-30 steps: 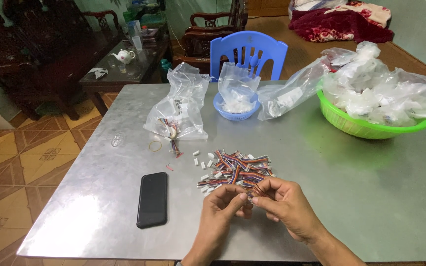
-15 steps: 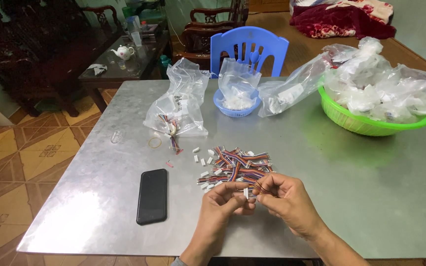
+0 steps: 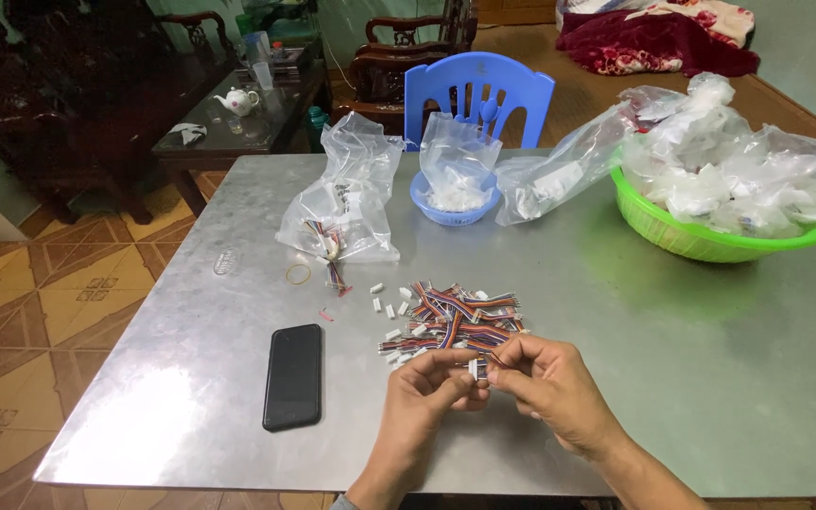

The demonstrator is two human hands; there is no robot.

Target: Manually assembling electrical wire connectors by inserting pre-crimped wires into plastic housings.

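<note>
I see both hands meeting just above the near edge of the surface (image 3: 672, 378). The left hand (image 3: 427, 392) and right hand (image 3: 550, 382) together pinch one small white connector (image 3: 476, 368) with a thin wire, each grip clenched on it. Just beyond lies one pile of multicoloured wire leads (image 3: 455, 316). One black phone (image 3: 293, 376) lies left. Farther off: one blue bowl (image 3: 453, 210), one green basket (image 3: 701, 236), one rubber band (image 3: 297, 274).

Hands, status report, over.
Left hand and right hand pinch a small white connector. Wire pile just beyond. Phone left, apart.
</note>
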